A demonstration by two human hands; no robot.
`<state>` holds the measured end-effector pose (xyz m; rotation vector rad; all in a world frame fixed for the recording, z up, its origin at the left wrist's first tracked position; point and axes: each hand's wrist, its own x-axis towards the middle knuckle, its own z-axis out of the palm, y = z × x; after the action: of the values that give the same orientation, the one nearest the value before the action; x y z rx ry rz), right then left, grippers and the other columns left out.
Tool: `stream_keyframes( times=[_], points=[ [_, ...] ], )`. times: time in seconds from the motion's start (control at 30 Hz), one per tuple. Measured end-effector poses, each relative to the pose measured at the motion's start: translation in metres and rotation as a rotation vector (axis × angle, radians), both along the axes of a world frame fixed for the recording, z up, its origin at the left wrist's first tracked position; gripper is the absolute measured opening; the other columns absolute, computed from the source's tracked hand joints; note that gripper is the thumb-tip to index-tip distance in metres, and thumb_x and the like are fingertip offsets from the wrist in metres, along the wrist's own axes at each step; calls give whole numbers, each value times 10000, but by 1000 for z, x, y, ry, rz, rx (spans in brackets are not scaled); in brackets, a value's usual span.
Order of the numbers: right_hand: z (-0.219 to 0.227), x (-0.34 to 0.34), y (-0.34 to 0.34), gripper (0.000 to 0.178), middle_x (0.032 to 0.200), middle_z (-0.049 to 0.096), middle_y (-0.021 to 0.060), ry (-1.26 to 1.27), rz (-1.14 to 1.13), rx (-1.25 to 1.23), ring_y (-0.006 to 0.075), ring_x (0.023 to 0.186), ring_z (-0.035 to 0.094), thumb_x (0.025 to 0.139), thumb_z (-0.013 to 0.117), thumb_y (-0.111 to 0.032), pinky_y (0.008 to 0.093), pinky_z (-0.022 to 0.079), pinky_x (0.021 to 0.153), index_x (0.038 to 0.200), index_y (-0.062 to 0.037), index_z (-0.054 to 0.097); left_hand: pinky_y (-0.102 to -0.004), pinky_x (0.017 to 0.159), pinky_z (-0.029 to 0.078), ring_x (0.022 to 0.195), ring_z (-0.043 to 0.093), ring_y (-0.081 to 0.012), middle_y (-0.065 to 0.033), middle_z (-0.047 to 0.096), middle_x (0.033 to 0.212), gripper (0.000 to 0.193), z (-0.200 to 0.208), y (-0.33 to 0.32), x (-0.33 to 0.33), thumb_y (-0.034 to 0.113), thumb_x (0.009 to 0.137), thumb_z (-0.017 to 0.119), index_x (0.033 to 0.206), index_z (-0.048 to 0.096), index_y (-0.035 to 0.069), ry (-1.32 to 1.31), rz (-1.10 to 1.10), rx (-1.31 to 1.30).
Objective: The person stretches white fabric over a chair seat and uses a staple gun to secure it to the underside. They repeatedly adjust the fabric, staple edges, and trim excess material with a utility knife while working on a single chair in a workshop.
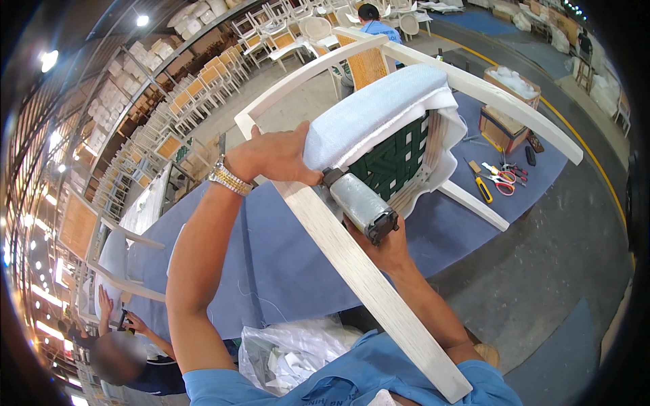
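A whitewashed wooden chair lies tipped over in front of me, with its underside turned my way. Light-blue fabric covers the padded seat, and its white edge folds over the frame around green woven webbing. My left hand is closed over the seat's near left corner, thumb pressing on the fabric edge. From below, my right hand grips a silver and black staple gun; its handle is mostly hidden. The gun's nose meets the seat edge close to my left thumb.
Scissors, a yellow cutter and pliers lie on the blue-covered table at right, near a cardboard box. A plastic bag sits against me. Another person works at lower left. Many chairs stand behind.
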<state>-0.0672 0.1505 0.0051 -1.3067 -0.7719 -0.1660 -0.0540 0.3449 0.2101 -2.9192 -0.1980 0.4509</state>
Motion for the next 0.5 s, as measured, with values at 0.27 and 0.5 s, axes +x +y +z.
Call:
stream_keyframes(
  times=[0.27,0.5],
  points=[
    [-2,0,8,439,876,679,131,-94,-91,8,256,774,687,739,818,-51,316,531,731,1134,12,636,-758,1111,218,1311,559,-432,-236,629,1362,1111,1,2,-1,567,735,727,1579,218,54,31,1,-50],
    [6,-5,-7,375,860,690,105,-3,-60,58,233,757,690,756,832,-90,312,528,704,1067,0,644,-477,1135,405,1333,545,-410,-299,513,1468,1172,20,16,5,738,768,730,1542,341,-51,-39,-167,-283]
  ],
)
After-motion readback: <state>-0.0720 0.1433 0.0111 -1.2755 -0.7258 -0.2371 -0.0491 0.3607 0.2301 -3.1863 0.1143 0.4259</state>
